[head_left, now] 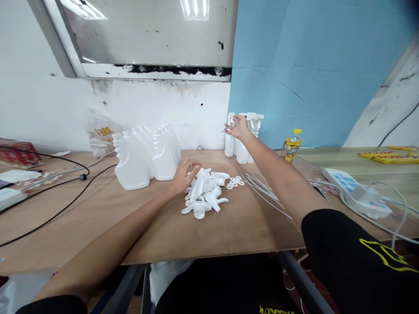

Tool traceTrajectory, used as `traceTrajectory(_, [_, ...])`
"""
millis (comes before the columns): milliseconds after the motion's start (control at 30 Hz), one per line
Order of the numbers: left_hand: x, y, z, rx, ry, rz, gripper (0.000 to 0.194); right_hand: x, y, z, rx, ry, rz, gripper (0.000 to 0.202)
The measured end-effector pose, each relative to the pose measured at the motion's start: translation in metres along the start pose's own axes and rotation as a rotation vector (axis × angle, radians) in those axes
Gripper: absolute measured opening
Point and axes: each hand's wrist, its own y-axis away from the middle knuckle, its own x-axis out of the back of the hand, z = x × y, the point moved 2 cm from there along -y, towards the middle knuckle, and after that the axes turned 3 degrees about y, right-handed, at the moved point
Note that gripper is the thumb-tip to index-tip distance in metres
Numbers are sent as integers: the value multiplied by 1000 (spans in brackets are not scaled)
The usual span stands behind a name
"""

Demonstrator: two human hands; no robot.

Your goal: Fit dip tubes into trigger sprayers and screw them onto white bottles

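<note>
My left hand [183, 176] lies at the left edge of a pile of white trigger spray heads [204, 192], fingers apart and holding nothing I can see. My right hand [240, 127] is raised in front of several white spray bottles [242, 152] with trigger tops fitted. Between its fingers is a thin pointed metal tool [230, 127], which looks like tweezers, its tip to the left. White ring washers [235, 182] lie right of the pile. Beside them are thin white dip tubes [265, 187].
Open-necked white bottles [131, 163] stand in rows at the left. A yellow-capped drink bottle [292, 145] and a power strip [356, 194] with cables are to the right. Black cables [65, 207] cross the table's left side. A plastic bag [100, 135] rests against the wall.
</note>
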Motion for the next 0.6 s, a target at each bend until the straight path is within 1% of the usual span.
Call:
traceTrajectory(67, [2, -20, -1, 40, 8, 35, 26, -4, 13, -6, 11, -79, -81, 17])
traceTrajectory(100, [2, -31, 0, 58, 12, 51, 27, -8, 23, -10, 27, -131, -148, 15])
traceTrajectory(133, [2, -44, 3, 79, 17, 66, 29, -12, 35, -15, 57, -185, -228, 14])
traceTrajectory(200, [0, -70, 12, 125, 31, 91, 39, -21, 66, -27, 155, -233, -398, 18])
traceTrajectory(300, [-3, -99, 35, 181, 63, 128, 61, -34, 126, -48, 342, -116, -558, 32])
traceTrajectory(367, [-3, -108, 54, 168, 114, 164, 65, -37, 161, -60, 394, -10, -624, 40])
traceTrajectory(400, [-1, -110, 62, 145, 139, 171, 62, -37, 175, -65, 422, 31, -634, 44])
traceTrajectory(467, [5, -110, 77, 84, 188, 143, 57, -32, 188, -72, 454, 94, -594, 49])
traceTrajectory(533, [12, -106, 86, 71, 251, 75, 59, -24, 187, -73, 456, 119, -537, 51])
traceTrajectory(600, [18, -102, 90, 108, 335, 2, 64, -16, 179, -70, 450, 138, -489, 46])
